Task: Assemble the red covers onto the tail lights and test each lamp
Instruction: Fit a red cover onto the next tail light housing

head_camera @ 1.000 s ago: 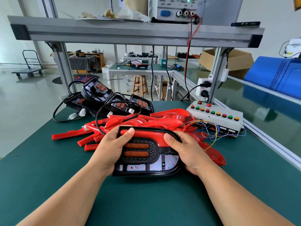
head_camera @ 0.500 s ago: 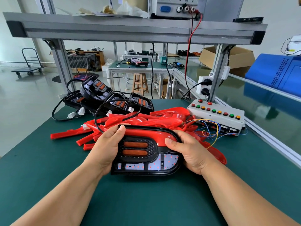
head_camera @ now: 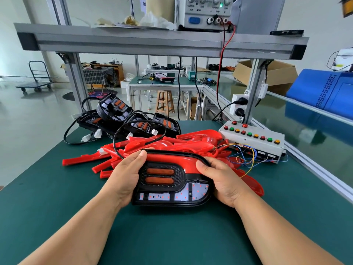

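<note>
A black tail light (head_camera: 168, 190) with two orange reflectors and a white LED board stands tilted on the green table (head_camera: 172, 236) in front of me. A red cover (head_camera: 172, 159) lies along its top edge. My left hand (head_camera: 126, 175) grips the lamp's left end, thumb on the cover. My right hand (head_camera: 221, 180) grips the right end, thumb pressing the cover's curved corner. Behind lies a pile of loose red covers (head_camera: 172, 144). Several bare black tail lights (head_camera: 129, 119) with cables lie at the back left.
A white test box (head_camera: 254, 138) with red, green and yellow buttons and loose coloured wires sits at the right. An aluminium frame shelf (head_camera: 162, 44) overhead carries a power supply (head_camera: 206, 12) with red and black leads hanging down. A blue case (head_camera: 324, 92) stands beyond the right rail.
My left thumb has slid right along the cover's top edge. Both hands stay on the lamp, which has hardly moved.
</note>
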A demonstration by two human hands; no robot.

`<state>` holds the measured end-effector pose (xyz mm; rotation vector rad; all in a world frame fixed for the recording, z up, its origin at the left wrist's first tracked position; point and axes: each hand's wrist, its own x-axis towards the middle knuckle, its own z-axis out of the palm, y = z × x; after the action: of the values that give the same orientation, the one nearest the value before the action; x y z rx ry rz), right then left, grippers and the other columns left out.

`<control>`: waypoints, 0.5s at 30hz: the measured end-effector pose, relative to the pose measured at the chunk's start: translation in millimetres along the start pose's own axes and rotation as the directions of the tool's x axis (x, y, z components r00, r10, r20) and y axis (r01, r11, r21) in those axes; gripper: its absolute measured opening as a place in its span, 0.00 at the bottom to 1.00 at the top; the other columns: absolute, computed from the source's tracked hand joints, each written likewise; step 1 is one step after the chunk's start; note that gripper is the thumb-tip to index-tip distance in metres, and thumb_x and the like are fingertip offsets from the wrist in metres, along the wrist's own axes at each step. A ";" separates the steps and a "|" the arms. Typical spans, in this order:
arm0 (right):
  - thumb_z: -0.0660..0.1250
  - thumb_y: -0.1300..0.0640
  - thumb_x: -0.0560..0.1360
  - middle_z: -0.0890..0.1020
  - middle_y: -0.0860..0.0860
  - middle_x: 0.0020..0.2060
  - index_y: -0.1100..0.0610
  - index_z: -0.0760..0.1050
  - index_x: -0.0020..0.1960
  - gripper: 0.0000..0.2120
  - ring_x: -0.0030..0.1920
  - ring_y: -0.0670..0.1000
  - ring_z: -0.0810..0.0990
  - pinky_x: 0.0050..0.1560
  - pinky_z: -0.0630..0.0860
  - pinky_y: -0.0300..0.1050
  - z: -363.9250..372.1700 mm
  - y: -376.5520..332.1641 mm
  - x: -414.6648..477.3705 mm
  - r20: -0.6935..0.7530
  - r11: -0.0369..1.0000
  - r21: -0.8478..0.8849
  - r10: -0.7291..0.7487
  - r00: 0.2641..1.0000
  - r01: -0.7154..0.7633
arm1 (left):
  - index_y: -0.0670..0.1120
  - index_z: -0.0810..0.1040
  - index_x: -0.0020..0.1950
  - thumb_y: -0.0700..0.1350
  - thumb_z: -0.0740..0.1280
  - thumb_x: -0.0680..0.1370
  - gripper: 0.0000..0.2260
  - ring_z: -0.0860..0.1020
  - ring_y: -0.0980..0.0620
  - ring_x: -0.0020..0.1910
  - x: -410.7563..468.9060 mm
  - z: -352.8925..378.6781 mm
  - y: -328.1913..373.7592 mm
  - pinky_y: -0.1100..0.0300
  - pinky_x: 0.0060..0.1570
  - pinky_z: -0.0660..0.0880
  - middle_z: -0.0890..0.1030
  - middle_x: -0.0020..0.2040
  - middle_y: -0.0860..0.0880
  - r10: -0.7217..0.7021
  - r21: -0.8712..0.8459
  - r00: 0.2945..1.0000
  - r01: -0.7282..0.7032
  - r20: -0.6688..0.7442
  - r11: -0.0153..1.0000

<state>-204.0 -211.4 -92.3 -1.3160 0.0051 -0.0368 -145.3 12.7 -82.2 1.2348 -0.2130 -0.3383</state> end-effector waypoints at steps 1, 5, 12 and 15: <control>0.72 0.54 0.68 0.85 0.59 0.51 0.59 0.81 0.54 0.15 0.51 0.57 0.84 0.55 0.79 0.51 0.1 1.1 0.6 -0.018 1.000 -0.006 -0.008 1.000 0.008 | 0.41 0.80 0.56 0.50 0.56 0.84 0.17 0.82 0.32 0.50 0.6 0.6 -0.9 0.37 0.45 0.79 0.82 0.52 0.32 0.012 0.010 1.000 -0.012 -0.008 1.000; 0.71 0.54 0.68 0.85 0.58 0.51 0.59 0.80 0.56 0.18 0.51 0.55 0.84 0.54 0.79 0.49 -0.1 3.0 1.7 -0.027 0.999 -0.022 -0.037 0.999 0.037 | 0.43 0.82 0.54 0.50 0.57 0.83 0.17 0.82 0.32 0.48 2.4 1.7 -3.6 0.38 0.44 0.79 0.82 0.51 0.33 0.026 0.016 0.999 -0.025 -0.039 1.000; 0.69 0.46 0.71 0.86 0.46 0.50 0.53 0.82 0.53 0.16 0.52 0.44 0.83 0.52 0.76 0.34 3.0 -1.3 -2.5 -0.068 0.958 -0.270 -0.120 0.990 0.097 | 0.44 0.82 0.55 0.52 0.60 0.81 0.16 0.81 0.31 0.50 4.5 -4.0 -1.7 0.34 0.47 0.77 0.82 0.52 0.33 -0.022 -0.016 0.994 0.020 -0.105 1.000; 0.67 0.47 0.77 0.81 0.30 0.39 0.42 0.79 0.45 0.03 0.46 0.26 0.77 0.44 0.68 0.19 2.1 -6.0 -5.0 -0.180 0.811 -0.573 -0.266 0.947 0.119 | 0.44 0.83 0.53 0.51 0.60 0.82 0.15 0.82 0.33 0.48 5.0 -5.0 -0.4 0.36 0.46 0.79 0.83 0.51 0.34 -0.004 0.004 0.988 0.004 -0.153 1.000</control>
<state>-209.0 -210.8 -86.0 -1.8907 0.1060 -0.4089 -139.0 15.2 -84.3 1.2594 -0.0794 -0.2451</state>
